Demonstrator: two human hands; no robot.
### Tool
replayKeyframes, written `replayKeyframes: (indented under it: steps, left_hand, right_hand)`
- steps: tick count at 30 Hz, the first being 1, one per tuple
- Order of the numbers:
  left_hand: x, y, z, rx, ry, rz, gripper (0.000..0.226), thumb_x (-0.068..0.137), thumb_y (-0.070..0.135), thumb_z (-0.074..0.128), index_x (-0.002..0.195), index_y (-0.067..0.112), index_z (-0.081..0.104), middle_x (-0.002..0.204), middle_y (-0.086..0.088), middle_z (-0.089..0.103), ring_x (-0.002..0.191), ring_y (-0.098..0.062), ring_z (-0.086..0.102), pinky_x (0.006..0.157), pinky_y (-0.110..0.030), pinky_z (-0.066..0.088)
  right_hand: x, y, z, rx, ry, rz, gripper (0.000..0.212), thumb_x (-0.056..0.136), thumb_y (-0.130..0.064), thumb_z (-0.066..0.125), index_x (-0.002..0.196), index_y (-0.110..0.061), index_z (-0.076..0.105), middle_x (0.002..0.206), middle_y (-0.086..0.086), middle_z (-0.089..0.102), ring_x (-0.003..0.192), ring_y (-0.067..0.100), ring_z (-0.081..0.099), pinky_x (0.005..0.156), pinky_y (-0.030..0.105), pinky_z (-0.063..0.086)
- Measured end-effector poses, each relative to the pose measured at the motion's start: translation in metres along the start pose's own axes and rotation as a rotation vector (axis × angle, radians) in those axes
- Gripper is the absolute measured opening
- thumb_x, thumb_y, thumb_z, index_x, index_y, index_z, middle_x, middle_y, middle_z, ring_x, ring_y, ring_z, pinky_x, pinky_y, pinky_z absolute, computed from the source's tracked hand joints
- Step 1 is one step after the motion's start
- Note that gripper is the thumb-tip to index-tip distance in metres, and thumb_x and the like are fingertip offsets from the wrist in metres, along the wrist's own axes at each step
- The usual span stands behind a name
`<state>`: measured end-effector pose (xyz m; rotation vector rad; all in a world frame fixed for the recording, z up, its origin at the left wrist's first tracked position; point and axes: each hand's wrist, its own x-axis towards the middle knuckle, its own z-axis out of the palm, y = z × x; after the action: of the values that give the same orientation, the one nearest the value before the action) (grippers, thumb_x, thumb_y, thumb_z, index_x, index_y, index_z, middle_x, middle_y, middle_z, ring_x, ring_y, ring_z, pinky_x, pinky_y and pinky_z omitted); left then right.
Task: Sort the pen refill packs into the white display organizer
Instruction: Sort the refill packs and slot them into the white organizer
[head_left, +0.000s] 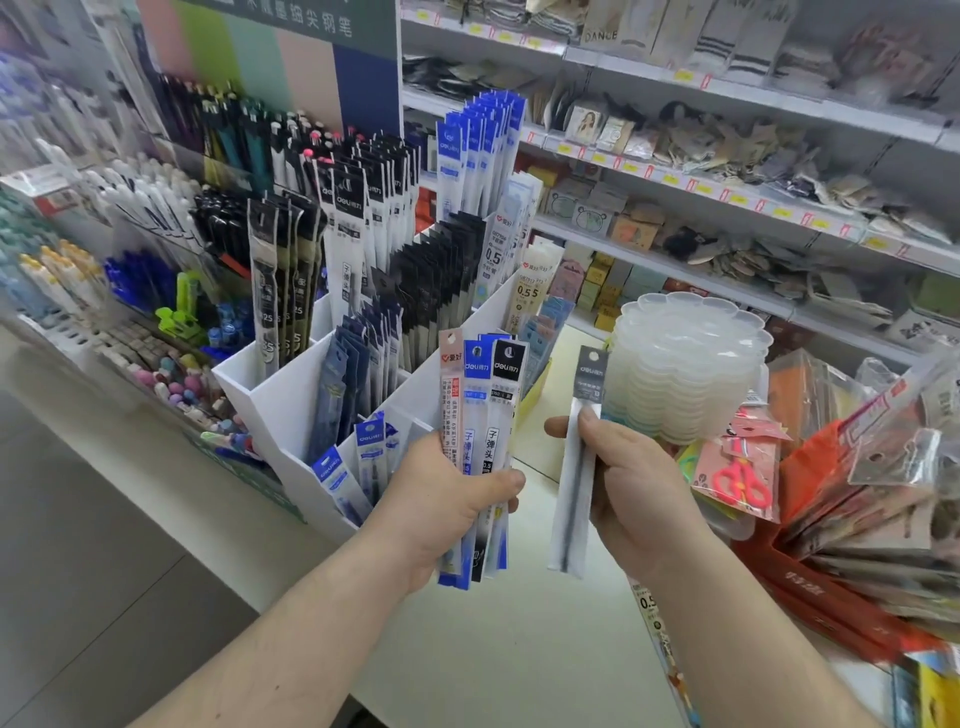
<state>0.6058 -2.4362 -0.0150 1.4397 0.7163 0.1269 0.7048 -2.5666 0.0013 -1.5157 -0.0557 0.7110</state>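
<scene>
The left hand (447, 499) grips a fan of refill packs (480, 452), fingers and thumb curled round their lower half; three headers show at the top, one pink, one blue, one black; the fan stands nearly upright, just right of the organizer's near end. The right hand (631, 478) pinches a single pack (576, 467) with a grey header, thumb on its near face, fingers behind; this pack is upright, held above the counter (519, 649), apart from the fan and right of it; the two hands are apart, with a gap between them.

The white organizer (291, 410) stands on the counter to the left and runs from near to far in stepped compartments; near compartments hold short blue-header packs (371, 452); the middle ones hold dark blue packs (343, 384) and black packs (441, 280); the far ones hold tall blue-and-white packs (478, 145); a left compartment holds tall dark-topped packs (280, 275).

Right of the single pack a stack of clear plastic trays (691, 364) stands on the counter; near it, to the right, lies a packet with pink scissors (737, 480); further right, a heap of packaged goods (872, 499). Left of the organizer, pens (145, 280) and erasers (171, 379) fill display bins; shelves (727, 197) of small goods run along the far right.
</scene>
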Motion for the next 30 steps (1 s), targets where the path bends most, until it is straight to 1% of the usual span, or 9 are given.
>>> replayKeyframes:
  steps: [4,6,8,10,12,16,21,24,30]
  left_hand:
    - [-0.009,0.004,-0.012,-0.002,0.107,0.05,0.023,0.084,0.012,0.077,0.101,0.019,0.063,0.078,0.001,0.076,0.082,-0.017,0.074,0.087,-0.044,0.059]
    - [-0.014,0.005,-0.02,0.003,0.154,0.079,0.023,0.083,0.013,0.078,0.101,0.019,0.065,0.08,0.002,0.076,0.086,-0.019,0.074,0.086,-0.046,0.058]
    - [-0.018,0.005,-0.029,-0.041,0.211,0.097,0.027,0.082,0.008,0.077,0.105,0.015,0.065,0.082,-0.003,0.076,0.084,-0.024,0.074,0.085,-0.05,0.058]
    - [-0.022,0.005,-0.04,-0.099,0.27,0.108,0.028,0.083,0.002,0.074,0.108,0.011,0.065,0.084,-0.009,0.076,0.079,-0.026,0.075,0.079,-0.049,0.06]
    - [-0.027,0.006,-0.051,-0.123,0.323,0.128,0.025,0.082,-0.002,0.071,0.105,0.008,0.066,0.085,-0.012,0.076,0.075,-0.026,0.075,0.075,-0.047,0.061]
    - [-0.035,0.005,-0.07,-0.152,0.411,0.136,0.026,0.077,-0.001,0.073,0.1,0.007,0.068,0.083,-0.012,0.076,0.074,-0.03,0.074,0.079,-0.054,0.06]
    - [-0.043,0.007,-0.084,-0.172,0.468,0.153,0.025,0.083,-0.008,0.064,0.103,0.008,0.066,0.081,-0.009,0.075,0.072,-0.027,0.074,0.072,-0.046,0.061]
    - [-0.046,0.008,-0.089,-0.167,0.468,0.158,0.028,0.086,-0.007,0.061,0.104,0.014,0.064,0.079,-0.003,0.076,0.073,-0.026,0.075,0.071,-0.043,0.06]
    - [-0.045,0.007,-0.093,-0.177,0.475,0.156,0.025,0.087,-0.005,0.062,0.102,0.014,0.064,0.08,-0.004,0.076,0.069,-0.021,0.073,0.071,-0.043,0.06]
  right_hand:
    - [0.01,0.001,0.005,0.058,-0.027,-0.088,0.033,0.1,-0.02,0.055,0.104,0.011,0.066,0.057,0.001,0.039,0.049,0.011,0.035,0.056,0.026,0.03]
    - [0.013,0.0,0.009,0.069,-0.052,-0.107,0.027,0.101,-0.017,0.054,0.099,0.006,0.067,0.058,0.001,0.042,0.049,0.01,0.039,0.055,0.025,0.033]
    - [0.015,-0.002,0.013,0.074,-0.074,-0.127,0.025,0.102,-0.015,0.052,0.086,-0.001,0.066,0.056,0.001,0.044,0.049,0.01,0.043,0.056,0.026,0.036]
    - [0.016,-0.004,0.018,0.068,-0.089,-0.156,0.029,0.102,-0.012,0.052,0.075,-0.006,0.061,0.054,0.001,0.044,0.049,0.012,0.045,0.056,0.028,0.035]
    - [0.017,-0.005,0.023,0.043,-0.103,-0.185,0.031,0.101,-0.011,0.052,0.073,-0.008,0.062,0.054,0.001,0.046,0.049,0.013,0.046,0.055,0.028,0.035]
    - [0.017,-0.006,0.032,-0.031,-0.136,-0.221,0.049,0.1,-0.004,0.054,0.055,-0.019,0.068,0.05,-0.006,0.049,0.051,0.015,0.046,0.055,0.029,0.035]
    - [0.02,-0.004,0.042,-0.096,-0.116,-0.274,0.016,0.094,0.001,0.061,0.078,0.0,0.062,0.056,0.002,0.053,0.049,0.014,0.049,0.056,0.031,0.036]
    - [0.021,-0.006,0.047,-0.107,-0.106,-0.271,0.015,0.093,0.001,0.063,0.079,-0.001,0.064,0.066,0.01,0.058,0.05,0.014,0.051,0.055,0.03,0.037]
    - [0.031,-0.013,0.043,-0.119,0.014,-0.34,0.021,0.092,0.001,0.063,0.075,-0.011,0.067,0.058,-0.003,0.061,0.05,0.014,0.053,0.049,0.024,0.038]
